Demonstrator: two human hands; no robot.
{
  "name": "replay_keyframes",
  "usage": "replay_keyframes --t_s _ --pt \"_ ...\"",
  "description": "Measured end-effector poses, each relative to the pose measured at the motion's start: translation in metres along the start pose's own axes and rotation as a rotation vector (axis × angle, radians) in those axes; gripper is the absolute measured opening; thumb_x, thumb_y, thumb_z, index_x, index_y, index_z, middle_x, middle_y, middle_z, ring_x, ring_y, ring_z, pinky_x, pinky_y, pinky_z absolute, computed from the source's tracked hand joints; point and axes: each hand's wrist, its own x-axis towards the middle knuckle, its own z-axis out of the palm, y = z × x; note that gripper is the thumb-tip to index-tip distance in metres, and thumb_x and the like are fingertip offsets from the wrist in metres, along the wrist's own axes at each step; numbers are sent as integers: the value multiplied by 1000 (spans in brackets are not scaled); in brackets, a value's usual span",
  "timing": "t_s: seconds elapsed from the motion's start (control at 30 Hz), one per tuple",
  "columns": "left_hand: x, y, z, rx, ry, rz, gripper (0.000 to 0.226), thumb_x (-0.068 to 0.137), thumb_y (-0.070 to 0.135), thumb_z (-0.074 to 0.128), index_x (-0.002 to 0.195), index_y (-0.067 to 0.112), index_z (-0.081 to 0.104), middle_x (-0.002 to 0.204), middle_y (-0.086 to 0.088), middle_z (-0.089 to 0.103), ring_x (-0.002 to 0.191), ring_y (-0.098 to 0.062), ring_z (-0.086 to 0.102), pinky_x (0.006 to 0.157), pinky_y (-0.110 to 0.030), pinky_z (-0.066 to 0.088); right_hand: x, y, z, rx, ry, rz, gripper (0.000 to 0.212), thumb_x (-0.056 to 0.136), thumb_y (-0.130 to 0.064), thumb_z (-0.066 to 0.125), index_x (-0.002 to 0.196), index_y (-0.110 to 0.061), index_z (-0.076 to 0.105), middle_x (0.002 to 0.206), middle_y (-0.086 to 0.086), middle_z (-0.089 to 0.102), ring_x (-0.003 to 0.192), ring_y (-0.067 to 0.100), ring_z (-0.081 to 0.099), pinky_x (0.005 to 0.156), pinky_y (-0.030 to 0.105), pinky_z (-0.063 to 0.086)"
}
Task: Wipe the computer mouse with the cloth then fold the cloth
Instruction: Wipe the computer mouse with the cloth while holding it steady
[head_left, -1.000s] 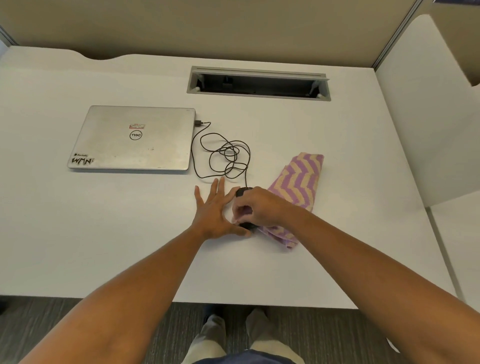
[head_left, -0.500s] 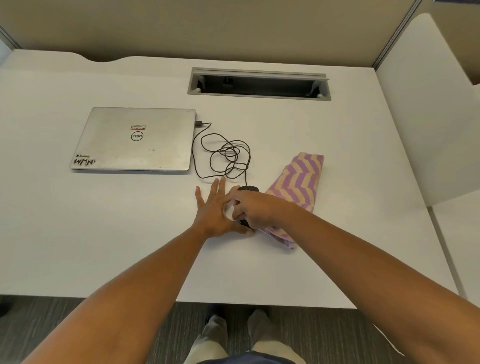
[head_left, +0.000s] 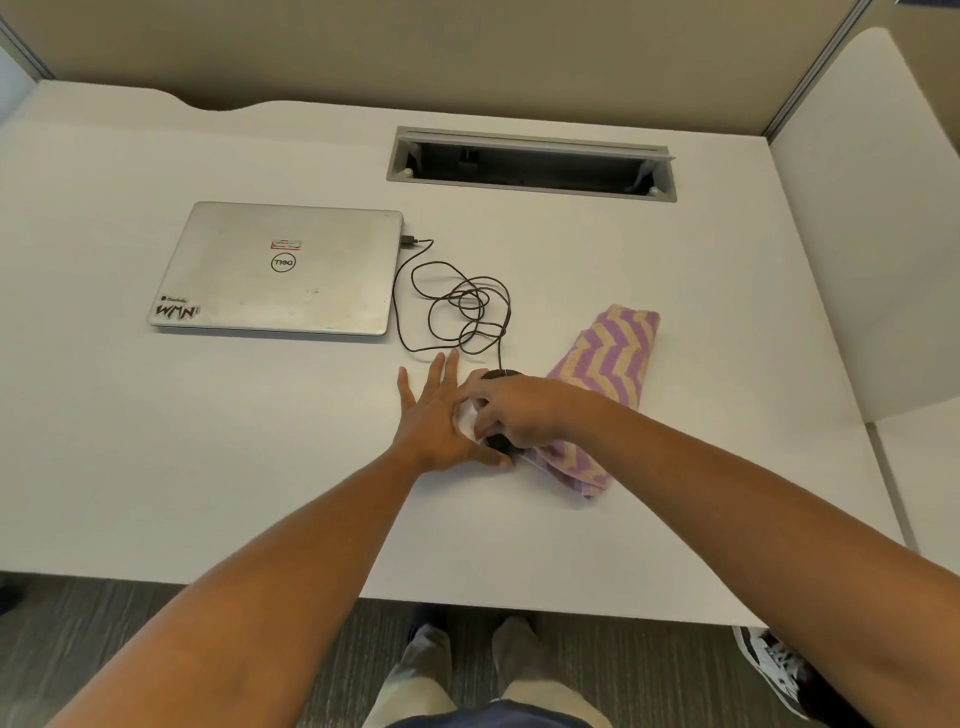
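Observation:
A black wired computer mouse (head_left: 500, 442) lies on the white desk (head_left: 260, 467), mostly covered by my right hand (head_left: 519, 415). That hand is curled over the mouse and presses a small white cloth (head_left: 466, 417) against its left side. My left hand (head_left: 436, 421) lies flat on the desk just left of the mouse, fingers spread, with the thumb at the mouse's near end. A folded purple and yellow zigzag cloth (head_left: 608, 364) lies right of the mouse, partly under my right wrist.
The mouse cable (head_left: 457, 306) lies in tangled loops and runs to a closed silver laptop (head_left: 280, 270) at the left. A cable slot (head_left: 530, 163) is sunk into the desk at the back. A partition panel (head_left: 872, 208) stands at the right.
My right hand has shifted slightly along the mouse, and more of the white cloth shows by its fingers. The left hand stays flat in place.

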Motion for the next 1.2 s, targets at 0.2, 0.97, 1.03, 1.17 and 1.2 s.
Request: replay_keyframes --t_s 0.2,0.97,1.03,1.17,1.2 --pt "0 0 0 16 -7 3 132 39 93 66 151 56 6 167 4 -10 145 -3 -30 110 -53 -31 6 9 -10 108 196 165 22 95 -17 54 109 -18 71 107 3 56 98 23 56 84 40 48" --pt "1 -1 -1 131 -40 -5 137 42 97 59 156 43 3 165 3 -19 145 -9 -33 108 -51 -34 -3 30 6 517 521 451 23 94 -9 57 109 -11 74 110 9 64 102 20 58 83 21 40" --pt "1 -1 -1 131 -38 -1 137 42 97 58 156 44 2 165 3 -19 145 -9 -33 108 -52 -33 -5 24 6 559 543 345 20 91 -9 61 104 -14 76 105 4 66 98 15 59 85 19 41" --pt "1 -1 -1 116 -31 8 134 43 96 60 155 47 5 166 4 -19 145 -9 -33 108 -52 -33 -16 12 14 623 577 147 12 85 -9 71 93 -13 79 94 0 73 88 7 63 83 14 46" --pt "1 -1 -1 120 -29 5 135 43 96 61 156 46 6 166 4 -19 145 -8 -33 109 -52 -32 -18 10 16 627 575 132 12 83 -8 72 92 -13 79 94 0 74 88 7 63 83 14 47"
